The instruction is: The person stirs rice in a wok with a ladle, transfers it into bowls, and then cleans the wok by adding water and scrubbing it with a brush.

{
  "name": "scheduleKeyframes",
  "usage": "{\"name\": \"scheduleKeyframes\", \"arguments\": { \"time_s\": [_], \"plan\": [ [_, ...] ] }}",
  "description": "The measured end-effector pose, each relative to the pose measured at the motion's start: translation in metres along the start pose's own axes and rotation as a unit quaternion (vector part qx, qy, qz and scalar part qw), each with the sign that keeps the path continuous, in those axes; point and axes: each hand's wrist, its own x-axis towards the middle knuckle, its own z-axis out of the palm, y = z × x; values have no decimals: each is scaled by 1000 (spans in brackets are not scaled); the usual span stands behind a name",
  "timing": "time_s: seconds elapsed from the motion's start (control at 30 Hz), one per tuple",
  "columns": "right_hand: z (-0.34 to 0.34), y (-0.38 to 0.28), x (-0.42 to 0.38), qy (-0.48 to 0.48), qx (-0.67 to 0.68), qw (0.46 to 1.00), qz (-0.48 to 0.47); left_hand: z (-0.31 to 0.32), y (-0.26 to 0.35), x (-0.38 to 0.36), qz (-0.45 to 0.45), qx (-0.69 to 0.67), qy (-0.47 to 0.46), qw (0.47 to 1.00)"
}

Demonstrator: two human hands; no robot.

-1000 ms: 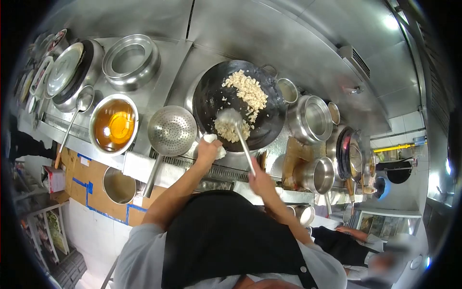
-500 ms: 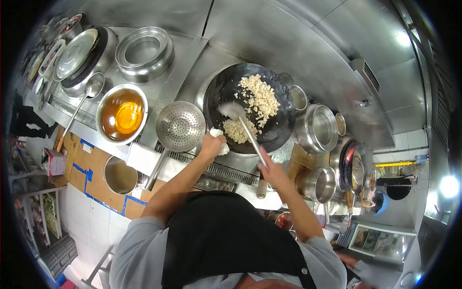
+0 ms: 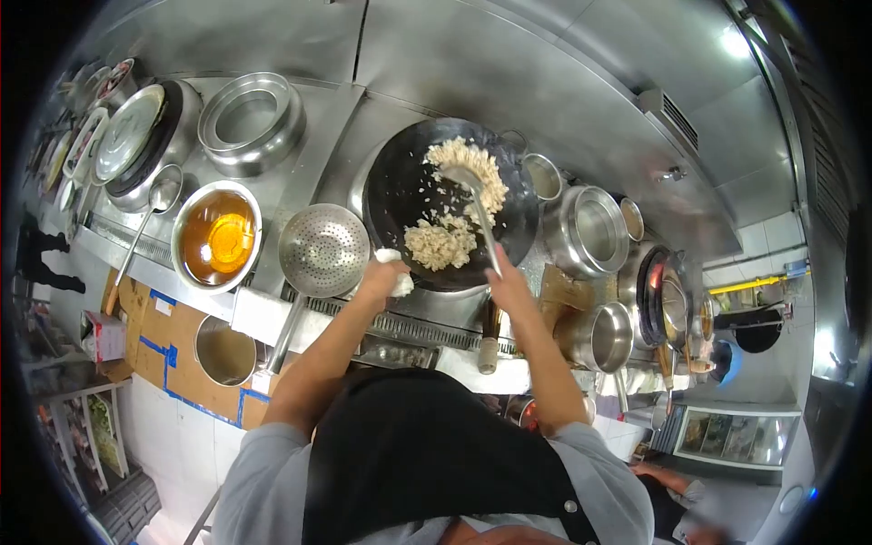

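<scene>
In black wok (image 3: 391, 182): pale crumbly food (image 3: 439, 243), heaped near and far. Metal ladle (image 3: 465, 177) tilted at far heap. White cloth (image 3: 400, 283) near-left.

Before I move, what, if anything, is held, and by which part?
The right hand holds the ladle by its handle. The left hand grips a bunched white cloth at the rim of the wok; what's beneath is hidden.

Black apron (image 3: 427, 454), rounded bib, bodyward of grip | grey short sleeves (image 3: 254, 477), up-arm from bare left hand (image 3: 381, 280) and bare right hand (image 3: 510, 286) | round metallic studs (image 3: 570, 506), apron's right edge | greyish cloth (image 3: 395, 530) beneath bib, perhaps collar
</scene>
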Motion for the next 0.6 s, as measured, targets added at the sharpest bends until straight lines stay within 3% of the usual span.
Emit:
{"name": "scheduleKeyframes", "arguments": {
  "time_s": [0.1, 0.13, 0.2, 0.27, 0.33, 0.37, 0.4, 0.5, 0.53, 0.6],
  "plan": [
    [10, -70, -37, -101, -56, 987, 112, -1, -11, 10, 23, -6, 16, 1000],
    [15, -58, -64, -92, 2, 995, 36, 0, -6, 8, 16, 10, 9, 1000],
    [11, -42, -117, -128, 51, 990, 15, -2, -1, 2, -2, 37, -3, 999],
    [-17, -63, -179, -97, 49, 993, -39, 5, 3, -30, 6, -14, -12, 1000],
    [-50, -81, -216, -163, 166, 972, 27, 27, 45, -114, -2, -77, 9, 997],
    [-61, -88, -234, -198, 230, 951, 63, 29, 45, -122, -2, -76, 30, 997],
    [-71, -92, -233, -255, 267, 911, 185, 22, 35, -105, -3, -63, 13, 998],
    [-31, -56, -171, -154, 138, 970, 125, -15, -32, -1, -13, 3, -59, 998],
    [-13, -45, -146, -118, 124, 979, 110, -18, -34, -11, 3, -9, -53, 999],
    [26, -38, -119, 78, 47, 996, 18, -35, -42, -66, 42, -42, -34, 998]
  ]
}}
